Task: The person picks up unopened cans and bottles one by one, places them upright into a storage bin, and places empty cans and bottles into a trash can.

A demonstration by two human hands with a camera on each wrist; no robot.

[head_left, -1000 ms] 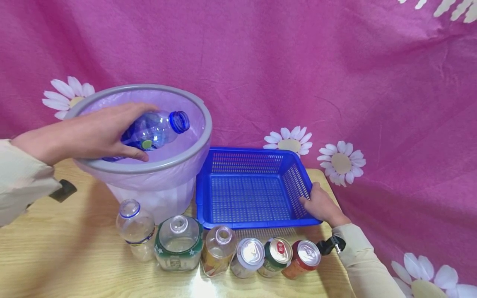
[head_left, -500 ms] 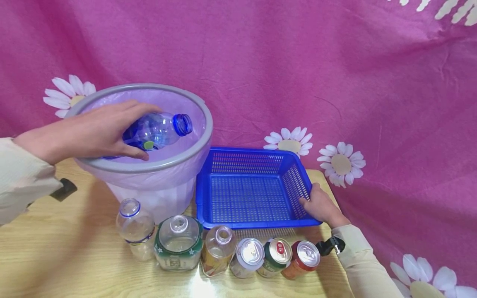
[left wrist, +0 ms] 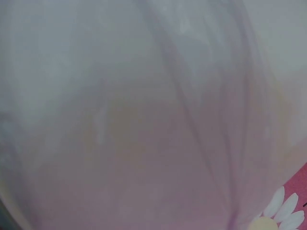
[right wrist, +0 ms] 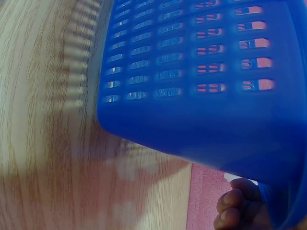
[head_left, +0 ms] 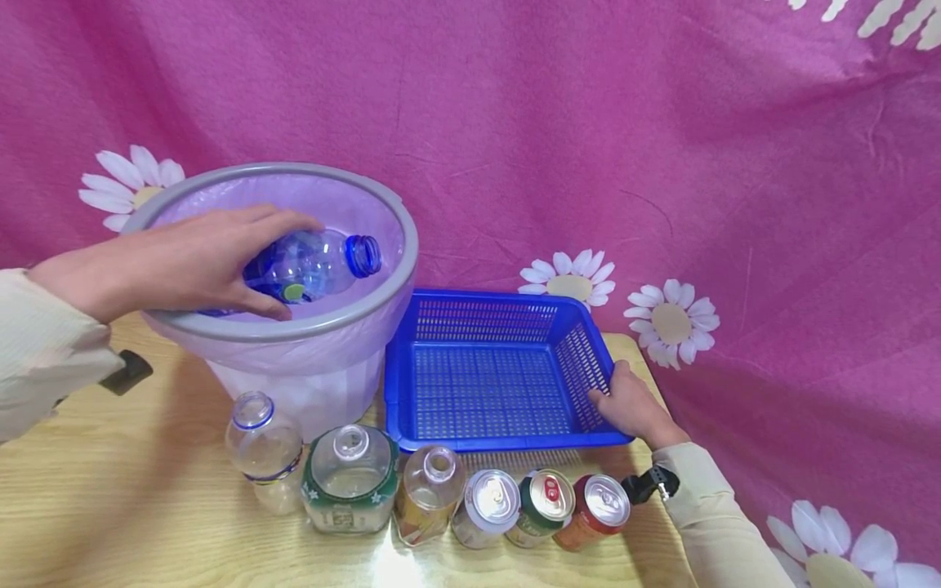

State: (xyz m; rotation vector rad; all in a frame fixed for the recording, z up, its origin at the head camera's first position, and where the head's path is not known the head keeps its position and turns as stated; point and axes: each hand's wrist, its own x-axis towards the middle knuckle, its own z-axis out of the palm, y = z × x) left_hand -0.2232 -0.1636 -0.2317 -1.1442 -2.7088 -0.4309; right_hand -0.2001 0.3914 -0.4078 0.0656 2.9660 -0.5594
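Observation:
In the head view my left hand (head_left: 187,261) reaches over the rim of a bin (head_left: 403,306) with a grey ring and a thin plastic liner. Its fingers and thumb curve around a clear plastic bottle (head_left: 319,261) with a blue neck, lying on its side within the bin mouth. The bottle's base is hidden behind the hand. My right hand (head_left: 634,402) grips the right rim of a blue plastic basket (head_left: 500,445). In the right wrist view its curled fingers (right wrist: 232,201) show at the basket's edge. Liner plastic (left wrist: 144,120) fills the left wrist view.
In front stand a clear bottle with a blue ring (head_left: 265,449), a green-labelled bottle (head_left: 349,482), a slim bottle (head_left: 426,498), a white can (head_left: 485,510), a green can (head_left: 540,506) and a red can (head_left: 591,510). A pink floral cloth (head_left: 470,122) hangs behind the table.
The bottle in my left hand has shifted slightly right and lower, its neck dipping into the bin. My right hand and the basket stay where they were.

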